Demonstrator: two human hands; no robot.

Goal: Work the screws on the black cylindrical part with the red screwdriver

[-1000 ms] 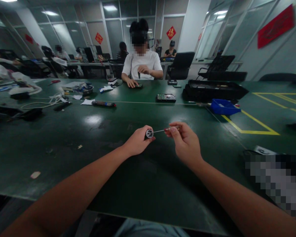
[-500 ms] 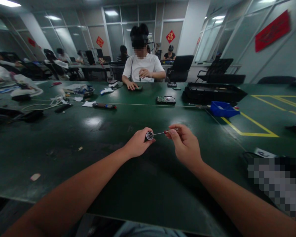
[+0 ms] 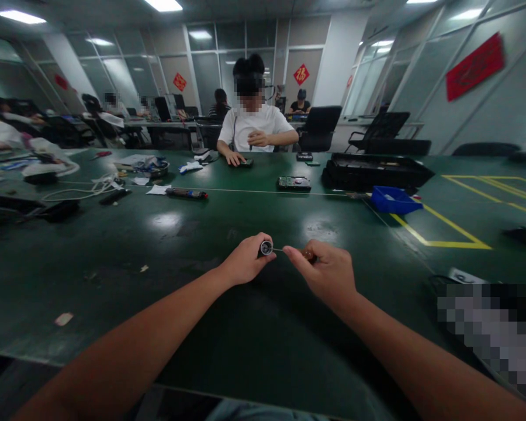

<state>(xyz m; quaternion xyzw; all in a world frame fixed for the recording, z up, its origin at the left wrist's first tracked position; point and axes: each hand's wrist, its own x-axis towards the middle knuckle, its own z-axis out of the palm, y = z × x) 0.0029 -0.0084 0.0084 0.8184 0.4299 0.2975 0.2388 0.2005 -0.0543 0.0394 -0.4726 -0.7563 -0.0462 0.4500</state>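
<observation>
My left hand [image 3: 248, 260] is closed around a short dark cylinder [image 3: 266, 248] whose round, silver-rimmed open end faces me. Its inner parts are too small to make out. In my right hand [image 3: 328, 266] is a screwdriver [image 3: 309, 255] with a see-through reddish handle, mostly covered by the fingers. The thin metal shaft points left and its tip meets the rim area of the cylinder; whether it is inside cannot be told. Both hands are held above the green table [image 3: 228, 327].
Across the table a person [image 3: 256, 126] in white handles a small board. A hard drive [image 3: 294, 183], a long black housing [image 3: 374, 171] and a blue bin [image 3: 394, 200] stand ahead. A dark pen-shaped tool [image 3: 186, 193] and white cable [image 3: 85, 190] lie left; a pixelated object lies right.
My right hand has turned over the handle, its fingers now wrapped further round it and its thumb stretched along the shaft. The left hand keeps its hold. The view has tipped slightly upward.
</observation>
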